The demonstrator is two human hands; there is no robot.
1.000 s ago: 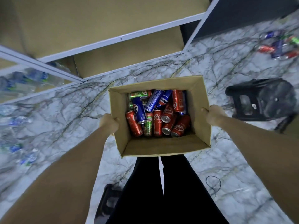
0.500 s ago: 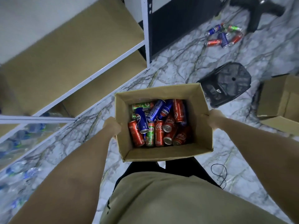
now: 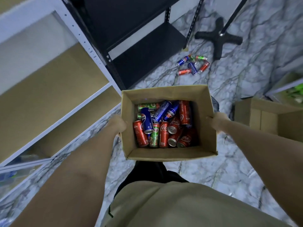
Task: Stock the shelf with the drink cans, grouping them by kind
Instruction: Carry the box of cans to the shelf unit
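I hold an open cardboard box (image 3: pixel 206 115) in front of me above the marble floor. My left hand (image 3: pixel 117 124) grips its left wall and my right hand (image 3: pixel 216 119) grips its right wall. Inside lie several jumbled cans: red cola cans (image 3: pixel 164 134), blue Pepsi cans (image 3: pixel 146 120) and green cans (image 3: pixel 154 137). A white-framed shelf (image 3: pixel 54 89) with bare brown boards stands at the left. A black metal shelf (image 3: pixel 139 43) stands beyond it, straight ahead of the box.
Several loose cans (image 3: pixel 192 65) lie on the floor near the black shelf's right foot. A black cross-shaped stand base (image 3: pixel 218 37) sits behind them. Another open cardboard box (image 3: pixel 268 118) rests at the right. Plastic bottles (image 3: pixel 9 175) show low at the left.
The view has swung to the right with the box still in both hands. The black shelf and the loose floor cans now lie ahead; the black stool has gone behind the box.
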